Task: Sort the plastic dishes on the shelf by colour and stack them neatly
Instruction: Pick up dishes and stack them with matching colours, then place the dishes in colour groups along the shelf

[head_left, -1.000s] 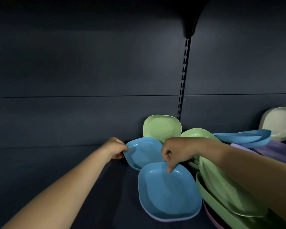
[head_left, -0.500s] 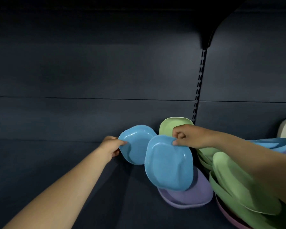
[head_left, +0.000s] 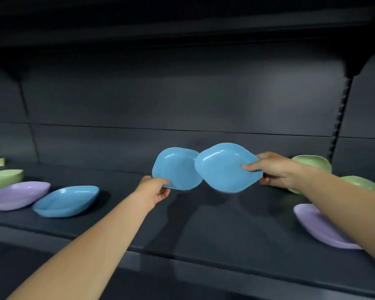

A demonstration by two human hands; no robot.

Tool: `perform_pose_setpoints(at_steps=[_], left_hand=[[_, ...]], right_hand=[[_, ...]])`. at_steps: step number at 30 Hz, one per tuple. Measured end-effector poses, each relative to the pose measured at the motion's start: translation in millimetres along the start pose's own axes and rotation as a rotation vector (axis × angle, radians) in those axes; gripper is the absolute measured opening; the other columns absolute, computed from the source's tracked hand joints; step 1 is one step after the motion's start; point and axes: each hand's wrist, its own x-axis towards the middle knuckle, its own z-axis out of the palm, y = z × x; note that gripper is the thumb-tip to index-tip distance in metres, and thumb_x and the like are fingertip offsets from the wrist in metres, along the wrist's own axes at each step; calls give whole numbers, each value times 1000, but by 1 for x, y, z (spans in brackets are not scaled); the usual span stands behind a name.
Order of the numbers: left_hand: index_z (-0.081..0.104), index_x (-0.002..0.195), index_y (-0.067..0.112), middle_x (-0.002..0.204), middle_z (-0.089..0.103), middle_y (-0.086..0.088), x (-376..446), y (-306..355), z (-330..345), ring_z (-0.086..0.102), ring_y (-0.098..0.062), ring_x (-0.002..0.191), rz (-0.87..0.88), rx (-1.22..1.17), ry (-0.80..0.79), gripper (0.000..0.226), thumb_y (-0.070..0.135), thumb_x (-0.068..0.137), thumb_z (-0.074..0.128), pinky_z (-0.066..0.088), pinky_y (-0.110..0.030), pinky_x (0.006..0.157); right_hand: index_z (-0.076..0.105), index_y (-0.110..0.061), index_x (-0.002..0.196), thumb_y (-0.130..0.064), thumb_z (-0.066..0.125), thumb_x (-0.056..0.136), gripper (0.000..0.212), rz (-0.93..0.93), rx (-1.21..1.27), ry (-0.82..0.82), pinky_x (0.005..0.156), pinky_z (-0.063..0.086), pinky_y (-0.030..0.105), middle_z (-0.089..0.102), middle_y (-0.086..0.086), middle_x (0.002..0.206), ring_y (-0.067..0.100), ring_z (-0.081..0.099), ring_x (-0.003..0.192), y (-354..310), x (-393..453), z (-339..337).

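Two blue plastic dishes hang in the air above the dark shelf (head_left: 203,230), tilted toward me. My left hand (head_left: 155,189) grips the lower rim of the left blue dish (head_left: 173,167). My right hand (head_left: 273,169) pinches the right edge of the right blue dish (head_left: 225,167), which overlaps the front of the left one. A third blue dish (head_left: 66,200) lies on the shelf at the left, beside a purple dish (head_left: 15,194) and a green dish (head_left: 2,179).
At the right, green dishes (head_left: 312,162) lean by the slotted upright (head_left: 340,118), more green ones (head_left: 364,185) sit behind my right forearm, and a purple dish (head_left: 318,226) lies flat below them. The shelf's front edge (head_left: 203,258) runs across the lower view.
Both hands have lifted their blue dishes off the pile and carried them left and up. The view has swung left, bringing the left-hand dishes into sight.
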Motion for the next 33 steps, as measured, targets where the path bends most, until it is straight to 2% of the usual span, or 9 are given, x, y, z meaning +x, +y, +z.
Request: perform_pose_setpoints(at_steps=[2,4,7,10,13,22,25,29,33], left_hand=[[54,103,4,104,60,-12,-5,10,-44,57,-17,73,48,12,36,20,-1,86,62,48,-17,40],[55,106,6,107,61,-11,-9,19,-89,58,-17,73,96,25,78,23,2,86,65,48,-18,43],[55,105,7,105,60,-11,-15,27,-152,55,-16,67,136,19,130,22,6,86,65,45,-18,40],[57,108,7,101,60,-11,-21,32,-205,52,-16,63,149,25,159,20,8,89,62,44,-15,37],[57,108,7,98,61,-9,-21,36,-242,55,-16,66,136,50,176,21,6,88,62,49,-19,47],[56,100,6,97,61,-10,12,43,-291,56,-18,65,151,164,241,13,5,88,61,55,-29,65],[56,101,3,91,62,-12,26,37,-303,56,-20,63,107,220,251,14,4,88,59,55,-31,63],[57,102,3,78,61,-11,38,32,-309,51,-18,53,118,428,216,15,6,87,59,45,-26,48],[53,100,12,84,60,-6,50,30,-307,52,-16,61,144,594,196,17,10,84,59,38,-23,48]], right_hand=[[60,-5,96,-3,56,92,6,18,64,-6,35,28,16,54,5,71,12,40,54,-6,-4,47],[58,-6,96,-3,54,93,5,36,133,1,36,30,17,56,5,75,13,40,57,-12,-9,94],[56,-8,93,-2,52,93,7,76,276,46,37,32,18,57,5,80,14,41,60,-14,-16,159],[57,-7,94,-6,54,93,3,79,413,74,36,26,19,54,4,77,13,36,55,-14,-21,213],[60,-7,98,-12,61,91,9,64,435,88,39,25,20,53,2,72,12,35,52,-14,-24,258],[56,-7,108,-9,60,90,19,60,510,152,40,31,21,56,4,85,13,40,55,-22,-1,330],[56,-5,108,-7,59,89,19,80,498,162,36,32,21,55,6,83,14,39,52,-21,15,339],[56,-4,105,-5,59,89,17,107,523,160,34,33,19,55,7,81,14,40,51,-18,40,352],[57,-6,102,-6,59,89,13,87,501,140,37,34,21,56,8,81,14,41,51,-11,63,361]])
